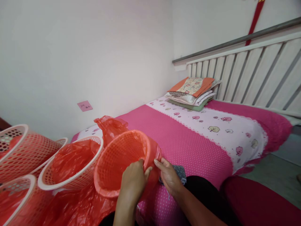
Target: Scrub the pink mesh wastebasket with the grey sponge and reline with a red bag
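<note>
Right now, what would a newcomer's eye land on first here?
Probably the red-lined basket, tilted at lower centre, with the left hand at its rim and the right hand at its outer side. Next, the paler pink baskets crowding the lower left, with red plastic inside. Behind, the bright pink bedspread stretches right, an orange-topped stack of bedding at its far end.

A tilted, round mesh basket (115,163) is lined with a red plastic bag (155,151), seemingly folded over its edge.

Both hands (133,176) hold a red-lined basket (148,149), seemingly by its rim.
</note>
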Motion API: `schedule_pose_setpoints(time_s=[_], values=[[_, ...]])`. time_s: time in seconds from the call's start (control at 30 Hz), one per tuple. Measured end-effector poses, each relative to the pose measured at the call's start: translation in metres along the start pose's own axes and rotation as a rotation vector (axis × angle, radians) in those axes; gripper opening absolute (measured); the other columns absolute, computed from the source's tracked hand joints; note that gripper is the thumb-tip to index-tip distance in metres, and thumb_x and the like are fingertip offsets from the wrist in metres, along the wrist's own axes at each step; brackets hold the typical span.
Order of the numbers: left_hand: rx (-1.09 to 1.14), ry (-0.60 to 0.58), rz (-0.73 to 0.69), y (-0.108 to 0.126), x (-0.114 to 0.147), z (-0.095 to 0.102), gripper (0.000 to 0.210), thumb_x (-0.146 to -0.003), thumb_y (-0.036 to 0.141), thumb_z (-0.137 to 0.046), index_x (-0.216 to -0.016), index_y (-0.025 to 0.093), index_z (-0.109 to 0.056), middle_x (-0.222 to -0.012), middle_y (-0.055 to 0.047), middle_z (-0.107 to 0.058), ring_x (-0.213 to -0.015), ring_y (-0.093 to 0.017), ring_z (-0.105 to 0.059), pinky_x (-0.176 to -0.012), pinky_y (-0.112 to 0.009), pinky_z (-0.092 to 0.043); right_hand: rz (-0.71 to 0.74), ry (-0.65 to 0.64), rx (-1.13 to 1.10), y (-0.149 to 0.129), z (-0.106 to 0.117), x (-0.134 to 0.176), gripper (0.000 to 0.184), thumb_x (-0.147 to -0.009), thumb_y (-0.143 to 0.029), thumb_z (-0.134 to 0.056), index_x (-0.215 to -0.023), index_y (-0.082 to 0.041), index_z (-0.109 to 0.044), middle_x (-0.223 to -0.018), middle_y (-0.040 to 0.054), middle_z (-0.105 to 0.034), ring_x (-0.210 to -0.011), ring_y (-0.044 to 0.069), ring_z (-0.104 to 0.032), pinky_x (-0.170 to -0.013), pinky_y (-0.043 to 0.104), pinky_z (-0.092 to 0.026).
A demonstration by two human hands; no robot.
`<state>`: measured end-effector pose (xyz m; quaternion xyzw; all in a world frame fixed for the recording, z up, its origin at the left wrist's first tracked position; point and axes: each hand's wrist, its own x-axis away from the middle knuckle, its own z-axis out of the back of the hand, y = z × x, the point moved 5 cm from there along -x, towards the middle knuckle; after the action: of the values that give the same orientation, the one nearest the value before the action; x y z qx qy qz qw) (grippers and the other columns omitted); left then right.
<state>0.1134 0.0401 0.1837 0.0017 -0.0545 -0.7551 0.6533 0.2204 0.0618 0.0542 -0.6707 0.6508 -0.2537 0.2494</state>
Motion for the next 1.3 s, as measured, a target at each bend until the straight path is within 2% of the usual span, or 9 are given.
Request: schedule_pose_setpoints(time_s=[0.1,0.3,0.53,0.73,0.83,0.93,1.03,1.17,1.3], values=[[0.006,0.003,-0.017,0.002,0.004,0.0,0.044,-0.099,0.04,-0.058,-0.133,0.012,-0.066,-0.115,-0.019,-0.079,-0.11,-0.035,-0.074,-0.089,-0.041,-0.054,0.017,0.021,-0.021,0.005,0.0,-0.001,0.042,-0.07,-0.049,-0.09,-0.097,-0.022,-0.073,-0.095,0.0079,-0.08,-0.1,0.031,-0.075,-0.09,0.044,-0.056],[0.043,0.0,-0.019,0.007,0.003,-0.005,0.053,-0.098,0.044,-0.059,-0.14,0.012,-0.061,-0.119,-0.02,-0.078,-0.115,-0.035,-0.073,-0.094,-0.042,-0.055,0.001,0.023,0.007,0.012,0.008,-0.003,0.04,-0.072,-0.048,-0.089,-0.096,-0.021,-0.071,-0.097,0.0077,-0.079,-0.093,0.027,-0.074,-0.086,0.039,-0.054],[-0.095,-0.075,-0.061,0.01,0.002,-0.013,0.037,-0.102,0.022,-0.04,-0.113,0.011,-0.074,-0.112,-0.019,-0.078,-0.108,-0.031,-0.074,-0.091,-0.04,-0.053,-0.057,0.123,0.098,0.028,0.033,-0.006,0.04,-0.07,-0.05,-0.088,-0.072,-0.024,-0.057,-0.063,-0.0048,-0.06,-0.057,0.014,-0.055,-0.058,0.028,-0.042],[-0.063,-0.085,-0.058,0.007,0.005,-0.012,0.036,-0.1,0.019,-0.04,-0.112,0.014,-0.074,-0.109,-0.018,-0.079,-0.105,-0.027,-0.074,-0.09,-0.036,-0.051,-0.107,0.071,-0.008,0.016,0.024,-0.01,0.052,-0.083,-0.074,-0.064,-0.089,-0.023,-0.067,-0.084,0.0075,-0.074,-0.085,0.025,-0.071,-0.073,0.036,-0.052],[-0.064,-0.093,-0.064,0.01,0.006,-0.013,0.035,-0.101,0.02,-0.041,-0.112,0.014,-0.074,-0.108,-0.018,-0.078,-0.105,-0.026,-0.073,-0.09,-0.034,-0.05,0.013,0.052,-0.046,0.0,0.013,-0.017,0.04,-0.079,-0.062,-0.079,-0.091,-0.025,-0.067,-0.09,0.0057,-0.076,-0.095,0.027,-0.072,-0.081,0.039,-0.054],[-0.073,-0.08,-0.067,0.01,0.005,-0.015,0.035,-0.101,0.021,-0.042,-0.112,0.014,-0.074,-0.109,-0.018,-0.078,-0.105,-0.027,-0.074,-0.089,-0.035,-0.051,0.061,0.121,-0.06,-0.001,0.017,-0.023,0.036,-0.068,-0.048,-0.091,-0.081,-0.025,-0.065,-0.082,0.0008,-0.075,-0.086,0.024,-0.073,-0.082,0.037,-0.055],[-0.07,-0.055,-0.082,0.008,0.003,-0.016,0.035,-0.101,0.024,-0.043,-0.115,0.013,-0.073,-0.11,-0.019,-0.078,-0.106,-0.029,-0.074,-0.09,-0.037,-0.052,0.048,0.179,-0.051,0.009,0.031,-0.026,0.037,-0.066,-0.048,-0.091,-0.076,-0.025,-0.064,-0.077,-0.0005,-0.073,-0.079,0.022,-0.072,-0.077,0.035,-0.056],[-0.074,-0.044,-0.109,0.007,0.001,-0.018,0.035,-0.1,0.022,-0.042,-0.113,0.013,-0.074,-0.109,-0.019,-0.078,-0.106,-0.031,-0.074,-0.091,-0.04,-0.052,0.04,0.186,-0.008,0.013,0.038,-0.028,0.039,-0.068,-0.055,-0.087,-0.081,-0.026,-0.063,-0.082,0.0032,-0.076,-0.085,0.026,-0.073,-0.074,0.037,-0.057],[-0.07,-0.042,-0.101,0.007,0.002,-0.017,0.036,-0.101,0.023,-0.041,-0.112,0.014,-0.074,-0.11,-0.018,-0.078,-0.107,-0.03,-0.074,-0.091,-0.039,-0.051,-0.07,0.11,-0.018,0.01,0.028,-0.02,0.049,-0.08,-0.073,-0.069,-0.086,-0.025,-0.066,-0.082,0.0076,-0.077,-0.087,0.028,-0.075,-0.074,0.039,-0.057]])
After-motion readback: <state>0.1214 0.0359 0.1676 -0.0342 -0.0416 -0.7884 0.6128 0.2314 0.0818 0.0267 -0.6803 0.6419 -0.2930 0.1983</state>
